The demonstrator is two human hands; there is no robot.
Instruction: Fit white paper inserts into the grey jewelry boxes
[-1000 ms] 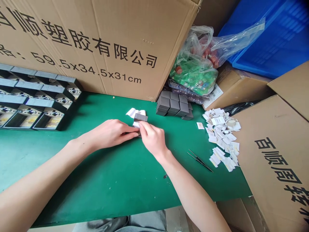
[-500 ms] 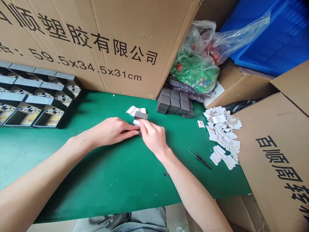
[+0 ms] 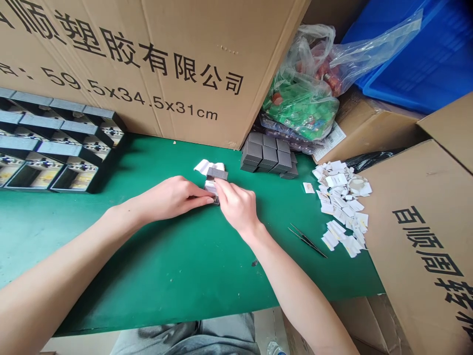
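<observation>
Around the middle of the green table, a small open box [image 3: 217,174] with a grey upright flap and a pale inside sits between my hands. My left hand [image 3: 181,196] pinches its near left side with thumb and fingers. From the right, my right hand [image 3: 236,199] has its fingertips closed at the box's inner edge, hiding part of it. Just behind the box lies a white piece of paper or film [image 3: 205,166]. What my fingertips press inside is too small to make out.
Stacked grey boxes [image 3: 266,155] stand behind on the right. Tweezers [image 3: 307,240] lie beside a heap of white cards [image 3: 342,197]. Rows of open black boxes [image 3: 74,148] are at left. Large cartons [image 3: 166,64] and a plastic bag [image 3: 303,98] border the table's back.
My right fingertips have shifted slightly up and right along the box, and more of its pale inside shows. Both hands stay at the box; the view has shifted slightly.
</observation>
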